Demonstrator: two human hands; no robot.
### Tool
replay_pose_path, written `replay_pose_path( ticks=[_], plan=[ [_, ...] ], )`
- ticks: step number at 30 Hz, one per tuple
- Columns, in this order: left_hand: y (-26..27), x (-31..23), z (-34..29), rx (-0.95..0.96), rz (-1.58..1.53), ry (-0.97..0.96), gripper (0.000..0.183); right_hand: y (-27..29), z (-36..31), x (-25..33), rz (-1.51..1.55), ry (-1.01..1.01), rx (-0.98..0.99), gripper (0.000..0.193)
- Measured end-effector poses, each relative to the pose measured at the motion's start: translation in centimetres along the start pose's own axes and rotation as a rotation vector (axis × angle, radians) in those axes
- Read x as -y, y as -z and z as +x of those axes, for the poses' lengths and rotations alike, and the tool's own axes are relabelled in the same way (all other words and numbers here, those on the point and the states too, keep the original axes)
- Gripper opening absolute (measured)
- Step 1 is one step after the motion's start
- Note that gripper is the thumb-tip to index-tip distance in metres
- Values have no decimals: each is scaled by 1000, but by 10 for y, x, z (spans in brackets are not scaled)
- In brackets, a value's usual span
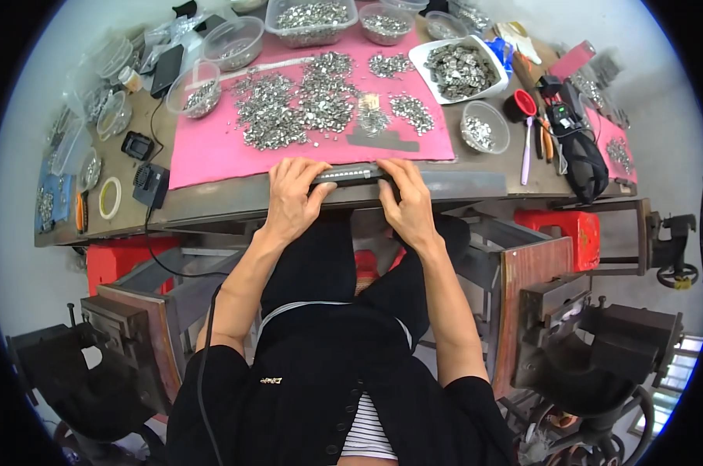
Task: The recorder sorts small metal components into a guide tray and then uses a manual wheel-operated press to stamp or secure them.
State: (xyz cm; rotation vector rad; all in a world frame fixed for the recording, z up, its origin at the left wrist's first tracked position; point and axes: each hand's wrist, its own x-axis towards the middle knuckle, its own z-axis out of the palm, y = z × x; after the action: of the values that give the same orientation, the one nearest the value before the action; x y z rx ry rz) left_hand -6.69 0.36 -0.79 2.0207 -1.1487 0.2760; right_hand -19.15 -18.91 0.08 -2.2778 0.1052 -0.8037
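Note:
Both hands grip a dark narrow bar (347, 175) with a row of small bright metal pieces along its top, held level at the table's front edge. My left hand (295, 194) closes on its left end, thumb on the near side and fingers over the far side. On the right end, my right hand (405, 199) has the same kind of grip. Just beyond the bar, a flat grey strip (384, 140) lies on the pink mat (204, 155). Heaps of small silvery metal pieces (278, 113) cover the mat's middle.
Clear plastic tubs (233, 39) of metal parts line the back. A white tray (418, 66) of pieces and a round tub (485, 128) stand right, near a red cup (520, 105) and pliers (548, 144). A black charger (150, 185) with a cable sits left. Metal vises (557, 311) flank my seat.

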Motion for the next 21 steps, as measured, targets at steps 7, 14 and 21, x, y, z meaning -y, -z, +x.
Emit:
replay_pose_path(
  ticks=[7,14,21],
  plan=[
    [-13,13,19,-73,74,-18,24,-22,15,-16,-194,106,-43,56],
    [-28,17,18,-148,104,-108,30,-30,14,-23,-234,81,-113,56],
    [1,8,-18,-396,-541,-2,38,-32,11,-28,-238,86,-143,50]
  ],
)
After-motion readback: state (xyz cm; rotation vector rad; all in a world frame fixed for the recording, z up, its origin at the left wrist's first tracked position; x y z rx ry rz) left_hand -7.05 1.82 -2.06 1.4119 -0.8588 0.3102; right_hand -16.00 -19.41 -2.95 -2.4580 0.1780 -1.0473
